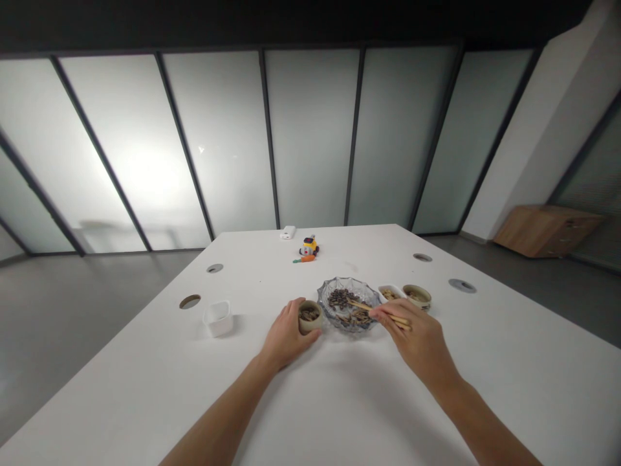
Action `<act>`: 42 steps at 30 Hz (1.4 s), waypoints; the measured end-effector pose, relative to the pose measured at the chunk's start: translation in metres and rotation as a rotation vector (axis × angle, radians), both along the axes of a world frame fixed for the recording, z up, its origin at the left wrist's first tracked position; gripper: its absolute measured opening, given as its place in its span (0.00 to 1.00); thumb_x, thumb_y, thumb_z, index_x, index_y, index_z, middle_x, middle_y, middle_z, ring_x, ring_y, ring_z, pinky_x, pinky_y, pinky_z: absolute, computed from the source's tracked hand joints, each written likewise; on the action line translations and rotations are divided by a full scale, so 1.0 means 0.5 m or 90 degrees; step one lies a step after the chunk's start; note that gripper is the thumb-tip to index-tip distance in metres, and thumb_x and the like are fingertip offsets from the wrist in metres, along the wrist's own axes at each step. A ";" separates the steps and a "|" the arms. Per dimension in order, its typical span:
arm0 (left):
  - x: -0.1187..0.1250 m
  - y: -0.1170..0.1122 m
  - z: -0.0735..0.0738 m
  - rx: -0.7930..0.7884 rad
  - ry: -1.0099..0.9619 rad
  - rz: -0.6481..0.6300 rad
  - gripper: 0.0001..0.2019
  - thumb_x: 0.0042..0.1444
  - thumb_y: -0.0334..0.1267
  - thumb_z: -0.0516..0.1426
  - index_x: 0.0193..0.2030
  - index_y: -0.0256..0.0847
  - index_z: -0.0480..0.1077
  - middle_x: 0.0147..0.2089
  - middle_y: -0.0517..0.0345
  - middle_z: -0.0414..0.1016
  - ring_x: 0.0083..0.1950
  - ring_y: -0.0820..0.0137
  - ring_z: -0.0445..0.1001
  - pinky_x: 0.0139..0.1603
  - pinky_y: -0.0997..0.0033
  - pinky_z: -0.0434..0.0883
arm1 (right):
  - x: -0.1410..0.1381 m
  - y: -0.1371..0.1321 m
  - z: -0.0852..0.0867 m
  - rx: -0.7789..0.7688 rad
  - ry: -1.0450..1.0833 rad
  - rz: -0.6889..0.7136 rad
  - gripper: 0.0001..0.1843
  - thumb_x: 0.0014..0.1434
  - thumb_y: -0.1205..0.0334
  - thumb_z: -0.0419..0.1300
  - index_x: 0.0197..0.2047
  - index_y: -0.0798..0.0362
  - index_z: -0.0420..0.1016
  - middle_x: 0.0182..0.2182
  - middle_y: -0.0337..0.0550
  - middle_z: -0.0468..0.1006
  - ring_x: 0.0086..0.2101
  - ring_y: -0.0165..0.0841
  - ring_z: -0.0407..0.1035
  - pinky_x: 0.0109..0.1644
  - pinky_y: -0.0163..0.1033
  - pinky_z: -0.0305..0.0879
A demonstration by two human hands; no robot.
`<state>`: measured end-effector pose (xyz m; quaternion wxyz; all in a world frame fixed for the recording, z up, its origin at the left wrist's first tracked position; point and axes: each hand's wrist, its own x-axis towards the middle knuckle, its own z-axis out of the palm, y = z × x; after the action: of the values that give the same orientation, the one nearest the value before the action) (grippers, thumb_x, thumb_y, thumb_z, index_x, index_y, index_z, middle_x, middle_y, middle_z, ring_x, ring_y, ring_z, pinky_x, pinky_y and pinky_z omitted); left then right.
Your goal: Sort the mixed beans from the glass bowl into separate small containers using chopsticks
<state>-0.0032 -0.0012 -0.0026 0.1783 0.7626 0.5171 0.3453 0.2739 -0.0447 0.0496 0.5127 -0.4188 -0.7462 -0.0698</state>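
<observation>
My left hand [287, 336] is curled around a small tan cup [310, 316] with dark pieces inside, holding it on the white table [339, 388]. My right hand [416, 336] grips a pair of wooden chopsticks [376, 310], whose tips reach into a clear glass bowl [349, 303] of dark beans and mixed pieces just right of the cup. Right of the bowl stand a small white dish [391, 292] and another tan cup [417, 296], each holding light-coloured bits.
An empty white square container [218, 318] sits to the left. Farther back lie a toy robot [309, 246], a toy carrot [305, 259] and a white box [288, 232]. Round cable holes [189, 301] dot the table. A wooden cabinet [546, 230] stands at the right.
</observation>
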 end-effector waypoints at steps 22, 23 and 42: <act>0.000 0.001 0.005 -0.027 0.008 0.010 0.32 0.53 0.42 0.65 0.64 0.45 0.62 0.63 0.48 0.72 0.63 0.57 0.72 0.66 0.56 0.67 | -0.019 -0.026 0.030 0.093 0.033 0.014 0.05 0.67 0.65 0.63 0.39 0.49 0.81 0.34 0.41 0.83 0.33 0.34 0.79 0.38 0.37 0.75; 0.000 0.000 0.005 -0.026 0.005 0.010 0.32 0.53 0.42 0.66 0.64 0.45 0.63 0.62 0.48 0.72 0.62 0.57 0.72 0.66 0.56 0.67 | -0.019 -0.026 0.030 0.095 0.036 0.013 0.05 0.67 0.65 0.63 0.39 0.49 0.81 0.34 0.41 0.83 0.33 0.34 0.79 0.39 0.37 0.75; 0.002 -0.001 0.004 -0.007 0.004 0.000 0.30 0.53 0.41 0.66 0.62 0.45 0.63 0.63 0.49 0.71 0.63 0.58 0.72 0.65 0.57 0.68 | -0.026 -0.022 0.019 -0.057 0.025 0.077 0.11 0.69 0.54 0.61 0.35 0.48 0.79 0.32 0.42 0.83 0.32 0.36 0.78 0.37 0.37 0.74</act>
<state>-0.0022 -0.0017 -0.0007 0.1810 0.7624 0.5199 0.3403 0.2607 -0.0556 0.0591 0.5112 -0.3966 -0.7625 0.0034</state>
